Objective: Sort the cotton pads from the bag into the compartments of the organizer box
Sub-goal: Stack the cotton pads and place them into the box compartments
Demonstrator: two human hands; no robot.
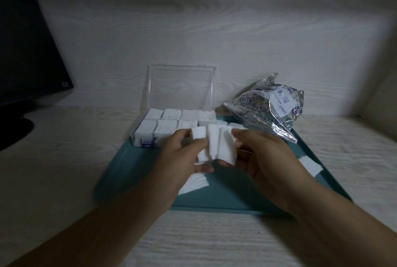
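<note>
Where the crinkled clear bag [266, 110] leans at the tray's far right corner, a white label on it reads "Content:" sideways; the other print, small blue drawings, is too blurred to read. Both hands meet over the teal tray [236, 191], holding a fanned bunch of cotton pads [211, 144] between them: the left hand [182, 159] pinches the bunch with thumb and fingers, and the right hand [262, 155] curls its fingers round the other side. Behind them stands the organizer box [167, 125], its clear lid [181, 86] upright and 8 compartments showing white pads, though the near right ones are partly hidden by the held bunch. More pads lie on the tray, 1 sheet [197, 182] under the left hand, another [310, 165] at the right rim. A dark monitor [25, 52] is cut off at left.
</note>
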